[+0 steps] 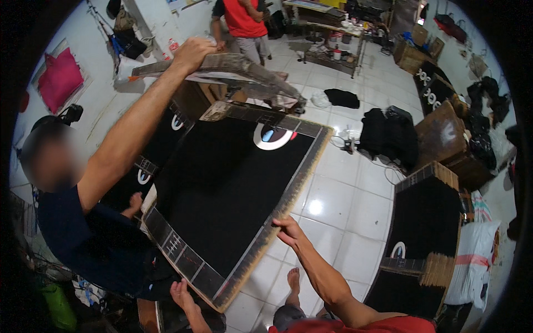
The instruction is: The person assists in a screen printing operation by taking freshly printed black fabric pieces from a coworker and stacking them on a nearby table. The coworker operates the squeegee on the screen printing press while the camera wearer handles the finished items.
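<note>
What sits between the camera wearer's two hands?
In the head view, the near corner of the black-covered board lies between left hand and right hand.

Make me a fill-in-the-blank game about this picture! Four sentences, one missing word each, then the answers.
1. Of the right hand and the left hand at the board, the one nearer the picture's bottom is the ____ hand.
2. The cloth on the board is mostly ____.
3. The person standing at the back has a shirt whose front is ____.
4. The bright hanging thing on the left wall is ____.

Missing words: left; black; red; pink.
</note>
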Available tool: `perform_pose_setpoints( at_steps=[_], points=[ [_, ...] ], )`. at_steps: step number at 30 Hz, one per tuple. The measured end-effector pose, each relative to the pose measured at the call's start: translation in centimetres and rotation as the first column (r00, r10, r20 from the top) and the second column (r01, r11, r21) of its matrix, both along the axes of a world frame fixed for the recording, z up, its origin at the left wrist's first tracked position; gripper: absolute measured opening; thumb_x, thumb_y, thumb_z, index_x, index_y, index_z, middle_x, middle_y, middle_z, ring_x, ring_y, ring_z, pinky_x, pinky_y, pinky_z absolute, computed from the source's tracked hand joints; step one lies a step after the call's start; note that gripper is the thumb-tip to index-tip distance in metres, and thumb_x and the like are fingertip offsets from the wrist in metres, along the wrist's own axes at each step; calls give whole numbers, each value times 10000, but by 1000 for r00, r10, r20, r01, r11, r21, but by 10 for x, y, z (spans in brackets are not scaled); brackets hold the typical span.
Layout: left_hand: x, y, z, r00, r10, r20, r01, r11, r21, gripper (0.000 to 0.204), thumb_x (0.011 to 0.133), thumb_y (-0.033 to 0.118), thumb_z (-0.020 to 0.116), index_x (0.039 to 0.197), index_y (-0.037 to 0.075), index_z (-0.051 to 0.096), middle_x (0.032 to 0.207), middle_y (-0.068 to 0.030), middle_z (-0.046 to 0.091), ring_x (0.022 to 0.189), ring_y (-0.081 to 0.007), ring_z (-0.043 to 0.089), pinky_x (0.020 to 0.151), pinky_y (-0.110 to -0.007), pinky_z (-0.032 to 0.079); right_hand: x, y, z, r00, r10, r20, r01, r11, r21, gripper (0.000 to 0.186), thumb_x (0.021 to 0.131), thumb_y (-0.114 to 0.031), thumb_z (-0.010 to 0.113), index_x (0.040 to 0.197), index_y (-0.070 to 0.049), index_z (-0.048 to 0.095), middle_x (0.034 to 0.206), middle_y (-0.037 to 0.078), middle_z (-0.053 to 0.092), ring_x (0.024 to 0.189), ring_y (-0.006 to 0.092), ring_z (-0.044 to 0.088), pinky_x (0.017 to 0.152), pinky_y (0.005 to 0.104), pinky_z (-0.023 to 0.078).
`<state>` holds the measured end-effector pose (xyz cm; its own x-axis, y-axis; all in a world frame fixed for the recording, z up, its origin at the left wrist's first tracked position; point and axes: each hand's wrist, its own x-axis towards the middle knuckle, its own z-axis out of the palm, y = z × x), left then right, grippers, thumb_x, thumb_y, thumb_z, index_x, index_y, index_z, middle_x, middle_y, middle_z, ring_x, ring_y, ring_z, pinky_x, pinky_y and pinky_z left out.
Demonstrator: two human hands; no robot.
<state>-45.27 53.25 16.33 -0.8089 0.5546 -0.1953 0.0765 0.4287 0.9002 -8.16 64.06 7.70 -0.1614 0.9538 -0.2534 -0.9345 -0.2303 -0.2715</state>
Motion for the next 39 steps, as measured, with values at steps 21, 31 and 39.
perform_pose_setpoints(
  at_steps=[21, 31, 39],
  points=[
    [411, 38, 255, 162, -671, -724, 985, 151, 81, 622, 740, 340, 718, 1190, -29, 498, 1148, -154, 552, 1054, -239, 530, 926, -325, 389, 229, -568, 145, 851, -522, 55, 506, 844, 177, 397, 629, 117, 598, 1005, -8, 615, 905, 145, 656, 731, 261, 650, 629, 380, 512],
    [521, 33, 340, -95, -928, -360, 968, -170, 183, 353, 801, 367, 681, 821, 18, 627, 727, 22, 584, 600, -46, 487, 560, -188, 368, 206, -643, 133, 730, -680, -63, 641, 651, 407, 618, 586, 152, 623, 1174, -12, 532, 1093, 165, 602, 952, 310, 608, 824, 414, 503],
    [545, -25, 322, -229, -924, -307, 884, -330, 331, 253, 789, 259, 708, 682, 57, 600, 641, 44, 564, 523, -37, 467, 483, -200, 356, 159, -660, 61, 719, -601, 350, 676, 721, -151, 284, 662, 40, 696, 939, 18, 639, 909, 126, 651, 856, 232, 623, 781, 343, 501]
  ],
)
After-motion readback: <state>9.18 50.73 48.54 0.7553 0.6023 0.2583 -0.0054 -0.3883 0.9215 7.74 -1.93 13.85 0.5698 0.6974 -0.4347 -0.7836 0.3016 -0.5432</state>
